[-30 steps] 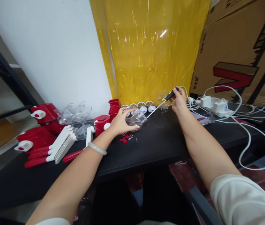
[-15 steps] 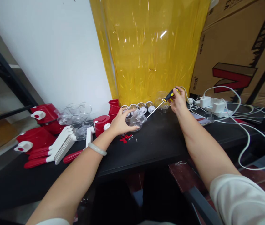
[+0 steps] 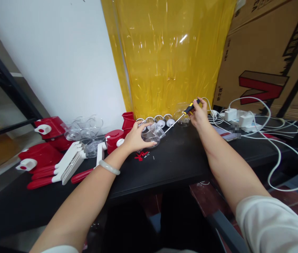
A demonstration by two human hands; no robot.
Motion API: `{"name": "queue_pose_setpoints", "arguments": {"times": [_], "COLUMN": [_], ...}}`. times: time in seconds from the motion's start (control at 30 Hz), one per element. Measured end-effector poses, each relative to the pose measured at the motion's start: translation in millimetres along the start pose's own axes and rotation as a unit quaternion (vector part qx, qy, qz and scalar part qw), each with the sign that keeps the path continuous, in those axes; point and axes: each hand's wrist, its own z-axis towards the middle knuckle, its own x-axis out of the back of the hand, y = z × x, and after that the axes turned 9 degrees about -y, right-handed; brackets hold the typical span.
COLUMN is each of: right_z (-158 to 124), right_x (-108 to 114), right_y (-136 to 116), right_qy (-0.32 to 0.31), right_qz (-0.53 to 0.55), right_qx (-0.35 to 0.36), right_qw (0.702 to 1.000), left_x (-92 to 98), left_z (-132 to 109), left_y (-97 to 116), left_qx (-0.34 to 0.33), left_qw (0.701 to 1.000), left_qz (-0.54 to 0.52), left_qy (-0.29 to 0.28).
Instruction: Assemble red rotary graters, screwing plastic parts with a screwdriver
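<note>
- One clear part [image 3: 157,130] was near the middle of the black table [image 3: 180,161]; the clock directions below ran from it.
- The left hand [image 3: 135,138], reaching in from 8 o'clock, grasped it, thumb low and fingers over the top; a pale bangle [image 3: 109,167] circled that wrist.
- The right hand [image 3: 199,114], at 2 o'clock, gripped the screwdriver [image 3: 188,109] by its black-and-yellow handle.
- The screwdriver's shaft slanted down to the clear part's tube end; whether the tip touched it, I could not tell.
- Small red bits [image 3: 139,156] lay near the clear part at 7 o'clock.
- White-capped cylinders [image 3: 170,122] stood close by at 1 o'clock, and a red cup [image 3: 128,120] at 10.
- A red housing [image 3: 114,140] sat at 9 o'clock; well beyond it, the same way, were stacked clear cups [image 3: 85,130].
- White chargers [image 3: 245,120], cables [image 3: 280,160] and a phone [image 3: 222,133] were well off around 3 o'clock.
- A yellow curtain [image 3: 170,56] hung at 12, a carton [image 3: 265,49] stood at 2.
</note>
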Motion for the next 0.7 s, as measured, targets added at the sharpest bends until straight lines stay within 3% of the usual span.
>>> {"name": "queue_pose_setpoints", "arguments": {"times": [0.6,0.7], "right_z": [9,15], "right_x": [7,12], "right_y": [3,6], "right_qy": [0.016,0.047], "right_qz": [-0.024,-0.021], "right_qx": [0.051,0.055], "right_qw": [0.998,0.997], "left_x": [1.3,3.0], "left_z": [1,-1], "left_y": [4,8], "left_qx": [0.000,-0.009], "left_qw": [1.000,1.000], "left_qz": [0.008,0.017], "left_qy": [-0.006,-0.012]}}
